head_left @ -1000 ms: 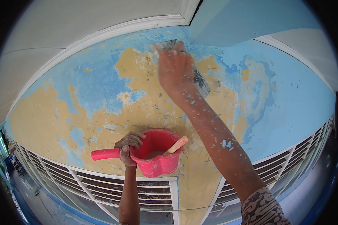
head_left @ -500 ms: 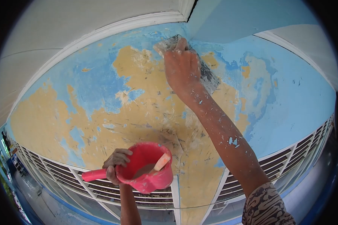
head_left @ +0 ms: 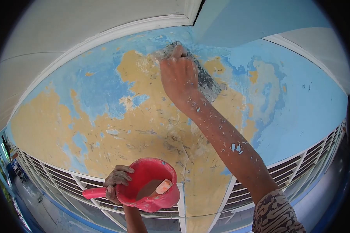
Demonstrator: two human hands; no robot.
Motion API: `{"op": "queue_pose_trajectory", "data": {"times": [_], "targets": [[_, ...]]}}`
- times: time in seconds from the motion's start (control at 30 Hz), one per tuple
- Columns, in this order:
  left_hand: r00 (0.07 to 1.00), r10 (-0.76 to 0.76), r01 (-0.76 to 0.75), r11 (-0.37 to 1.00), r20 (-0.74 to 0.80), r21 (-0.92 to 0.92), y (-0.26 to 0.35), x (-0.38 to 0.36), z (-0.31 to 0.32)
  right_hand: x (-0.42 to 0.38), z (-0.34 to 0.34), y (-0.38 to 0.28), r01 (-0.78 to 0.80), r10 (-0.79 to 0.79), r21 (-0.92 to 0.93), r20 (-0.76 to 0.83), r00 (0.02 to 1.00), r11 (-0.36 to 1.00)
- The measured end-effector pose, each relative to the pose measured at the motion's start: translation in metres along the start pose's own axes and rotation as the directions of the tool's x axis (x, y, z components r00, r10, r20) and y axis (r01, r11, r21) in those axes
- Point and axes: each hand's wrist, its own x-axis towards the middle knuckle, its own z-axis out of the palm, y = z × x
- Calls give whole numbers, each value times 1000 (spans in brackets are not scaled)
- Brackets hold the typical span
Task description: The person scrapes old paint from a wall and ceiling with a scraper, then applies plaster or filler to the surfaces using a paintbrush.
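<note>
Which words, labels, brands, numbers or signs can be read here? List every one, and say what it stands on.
None can be read.
The red pot, smeared blade and flaking wall show no lettering; the sleeve bears only a pattern.
Background clutter at the far left edge is too small and blurred to tell.
</note>
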Motion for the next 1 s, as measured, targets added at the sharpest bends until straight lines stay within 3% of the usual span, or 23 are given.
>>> {"op": "queue_pose_trajectory", "data": {"times": [0.03,0.1,0.13,0.23,0.27,0.33,0.4,0.47,0.53,0.57,0.63,0.67,0.73,0.77,0.8,0.87,0.9,0.97,1.0], "targets": [[1000,-13,13,1000,22,-15,0,0,-3,6,8,2,-6,7,4,-9,1000,1000],[998,-13,13,1000,54,-3,1,-2,-7,25,18,7,45,3,120,-375,927,992],[997,-21,20,1000,78,9,0,-2,-10,27,19,4,44,5,123,-375,927,991],[999,-42,42,999,-6,-20,1,-7,2,25,19,-15,34,-24,89,-117,993,995],[996,-38,34,998,-76,-46,-2,-6,8,28,17,-13,43,-31,91,-130,991,995],[1000,-21,20,999,-21,-46,-5,-6,1,29,13,-7,172,-172,-40,9,985,984],[999,-23,24,999,24,-43,-6,-7,0,42,5,-10,84,-84,70,-7,996,994],[998,-45,44,999,-37,-29,-4,-12,7,36,3,-19,1,-2,178,6,1000,984],[998,-41,40,999,-42,-31,-5,-14,9,23,5,-31,45,-43,-60,46,998,997],[998,-45,44,998,-36,-36,-5,-14,10,25,12,-25,42,-40,-57,44,998,997],[998,-48,47,998,-29,-36,-6,-15,7,34,19,-11,146,-130,92,-158,979,985],[999,-53,53,998,-4,-28,-6,-17,2,38,24,-12,139,-124,99,-151,981,985],[998,-65,65,998,-1,-20,-3,-24,2,46,8,-21,54,-58,55,61,996,997],[998,-63,63,998,2,-12,-1,-23,1,30,15,-32,41,-42,-13,-69,997,999],[999,-47,47,999,-1,-8,-3,-21,2,25,15,-31,44,-45,-10,-78,996,999],[999,-44,44,999,22,12,2,-20,-3,18,18,-25,230,-228,-11,70,971,973],[998,-45,44,999,38,28,3,-20,-4,27,20,-23,232,-231,-8,65,971,973],[998,-53,51,998,40,44,6,-21,-7,43,25,-21,164,-118,118,-322,939,979],[998,-55,54,997,27,53,8,-24,-6,40,20,-28,173,-127,122,-313,941,977]]}}
